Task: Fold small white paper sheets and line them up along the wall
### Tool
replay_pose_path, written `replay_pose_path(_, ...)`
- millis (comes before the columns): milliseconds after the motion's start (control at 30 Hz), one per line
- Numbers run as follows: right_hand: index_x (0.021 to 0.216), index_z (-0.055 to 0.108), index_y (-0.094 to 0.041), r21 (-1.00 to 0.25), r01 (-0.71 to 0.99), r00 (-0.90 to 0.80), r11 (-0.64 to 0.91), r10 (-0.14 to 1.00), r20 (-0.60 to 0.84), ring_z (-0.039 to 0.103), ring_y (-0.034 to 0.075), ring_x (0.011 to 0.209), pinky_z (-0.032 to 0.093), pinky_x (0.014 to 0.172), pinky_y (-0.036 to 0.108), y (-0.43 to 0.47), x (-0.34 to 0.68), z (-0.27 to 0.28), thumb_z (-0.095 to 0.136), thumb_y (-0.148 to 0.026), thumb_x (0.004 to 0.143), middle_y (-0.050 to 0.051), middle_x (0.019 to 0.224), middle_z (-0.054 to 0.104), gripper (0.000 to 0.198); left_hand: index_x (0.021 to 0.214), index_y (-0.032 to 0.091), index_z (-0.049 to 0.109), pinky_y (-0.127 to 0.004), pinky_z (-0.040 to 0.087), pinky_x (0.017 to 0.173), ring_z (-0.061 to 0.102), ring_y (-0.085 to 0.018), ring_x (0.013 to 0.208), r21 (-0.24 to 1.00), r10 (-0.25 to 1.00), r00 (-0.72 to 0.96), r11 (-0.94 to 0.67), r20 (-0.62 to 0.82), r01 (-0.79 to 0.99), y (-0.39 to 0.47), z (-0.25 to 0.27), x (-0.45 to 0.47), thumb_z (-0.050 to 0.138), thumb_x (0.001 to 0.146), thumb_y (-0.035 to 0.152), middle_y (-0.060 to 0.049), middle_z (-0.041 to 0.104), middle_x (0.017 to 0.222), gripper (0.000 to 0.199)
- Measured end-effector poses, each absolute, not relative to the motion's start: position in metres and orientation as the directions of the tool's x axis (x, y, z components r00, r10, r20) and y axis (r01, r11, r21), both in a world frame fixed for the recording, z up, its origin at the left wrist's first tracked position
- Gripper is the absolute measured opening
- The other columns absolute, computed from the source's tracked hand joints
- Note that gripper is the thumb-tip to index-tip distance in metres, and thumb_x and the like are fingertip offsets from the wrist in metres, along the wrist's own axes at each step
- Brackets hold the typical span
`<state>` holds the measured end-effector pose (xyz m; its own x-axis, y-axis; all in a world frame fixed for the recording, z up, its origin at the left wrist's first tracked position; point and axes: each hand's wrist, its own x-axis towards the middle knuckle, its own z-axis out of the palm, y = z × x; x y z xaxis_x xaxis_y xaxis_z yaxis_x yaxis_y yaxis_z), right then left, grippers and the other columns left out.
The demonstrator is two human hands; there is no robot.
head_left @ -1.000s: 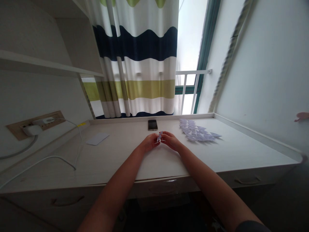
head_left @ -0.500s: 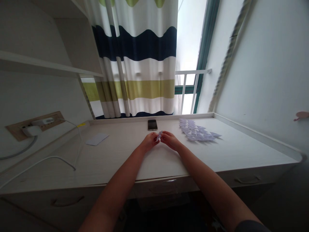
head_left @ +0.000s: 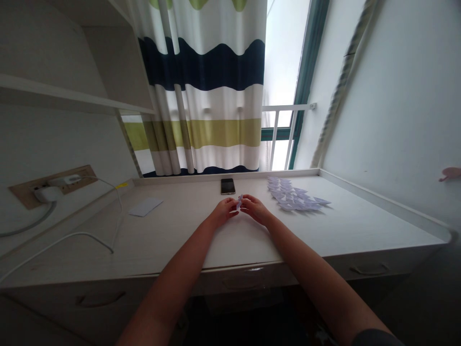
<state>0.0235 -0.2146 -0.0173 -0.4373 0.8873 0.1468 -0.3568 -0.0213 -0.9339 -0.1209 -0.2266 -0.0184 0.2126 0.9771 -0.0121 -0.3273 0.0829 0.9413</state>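
Observation:
A small folded piece of white paper [head_left: 239,202] is pinched between my two hands, just above the middle of the desk. My left hand [head_left: 225,211] grips it from the left, fingers closed on its edge. From the other side my right hand [head_left: 253,209] is closed on it with thumb and fingertips. The fingers cover part of the paper, so its full shape is hidden. To the right lies a group of several pointed folded paper pieces [head_left: 296,196], set close together in rows. Flat white paper [head_left: 146,207] rests on the desk at the left.
A dark phone [head_left: 227,186] lies just beyond my hands on the white desk [head_left: 173,240]. At the left, a white cable [head_left: 82,234] runs over the desk from a wall socket [head_left: 54,185]. A raised rim borders the desk's back and right, below a striped curtain [head_left: 216,105].
The folded paper has turned slightly between my fingers and stands more upright. Both hands keep nearly the same place, and the things on the desk have not moved.

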Motion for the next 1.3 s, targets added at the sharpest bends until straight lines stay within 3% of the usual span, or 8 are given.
replay_pose_path(1300,0.07,0.059,-0.019,-0.918,-0.396,-0.446,-0.03,0.88,0.164,0.045,0.009,0.059,0.036,0.063,0.026,-0.2137,0.0201,-0.0169,0.067,-0.029,0.06,-0.003,0.059,0.051,0.016,0.061,0.018,0.046,-0.022,0.04,0.06,0.048,-0.011,0.062,0.929,0.982,0.188,0.039,0.033,-0.368,-0.2268,-0.0173,-0.1185,0.062,0.062,0.022,0.0,0.05,0.064,0.017)
